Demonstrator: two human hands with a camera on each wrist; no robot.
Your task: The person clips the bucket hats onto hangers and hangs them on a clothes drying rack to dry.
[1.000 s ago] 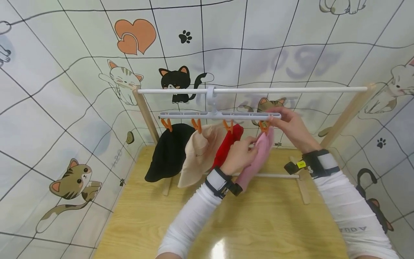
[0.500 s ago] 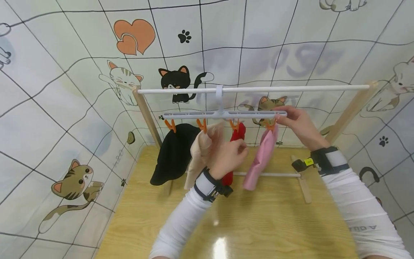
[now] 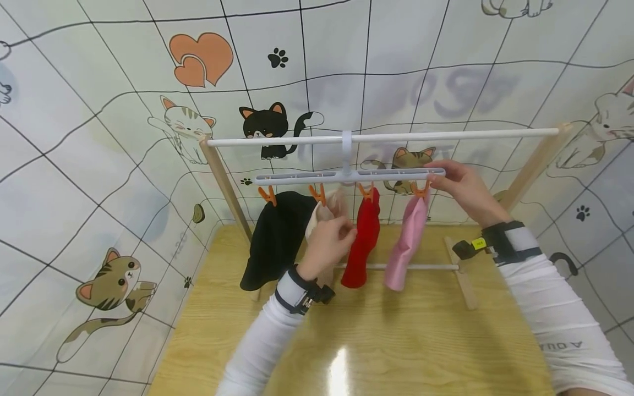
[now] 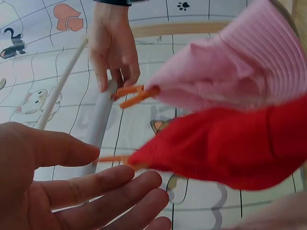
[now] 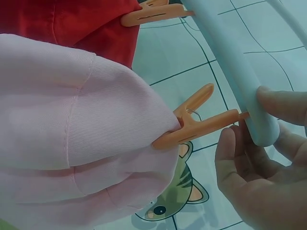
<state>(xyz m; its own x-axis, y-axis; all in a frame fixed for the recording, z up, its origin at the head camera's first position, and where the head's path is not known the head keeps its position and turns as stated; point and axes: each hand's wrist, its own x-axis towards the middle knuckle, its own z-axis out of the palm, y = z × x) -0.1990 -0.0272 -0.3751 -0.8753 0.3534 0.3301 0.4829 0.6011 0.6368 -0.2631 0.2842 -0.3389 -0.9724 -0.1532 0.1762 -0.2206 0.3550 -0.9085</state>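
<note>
My right hand (image 3: pixel 463 190) pinches the right end of a pale grey clip hanger (image 3: pixel 307 177) between thumb and fingers. Four orange clips would be several: one clip (image 5: pixel 196 127) bites the pink bucket hat (image 3: pixel 408 242), another clip (image 3: pixel 366 192) the red hat (image 3: pixel 364 242). Further left hang a cream hat (image 3: pixel 337 202) and a black bucket hat (image 3: pixel 279 236), each from its own clip. In front of the cream hat, hiding much of it, is my left hand (image 3: pixel 327 245). Its fingers (image 4: pixel 110 184) are relaxed and grasp nothing in the left wrist view.
The hanger hooks over a white rod (image 3: pixel 446 135) carried by wooden side posts (image 3: pixel 535 168). A lower white bar (image 3: pixel 431 267) crosses between the stand's feet. Beneath is a wooden table (image 3: pixel 396 341), with a cat-patterned wall (image 3: pixel 337 49) close behind.
The hanger has slid right along the rod with the hats, my right hand at its end. My left hand has left the pink hat and moved left, past the red hat.
</note>
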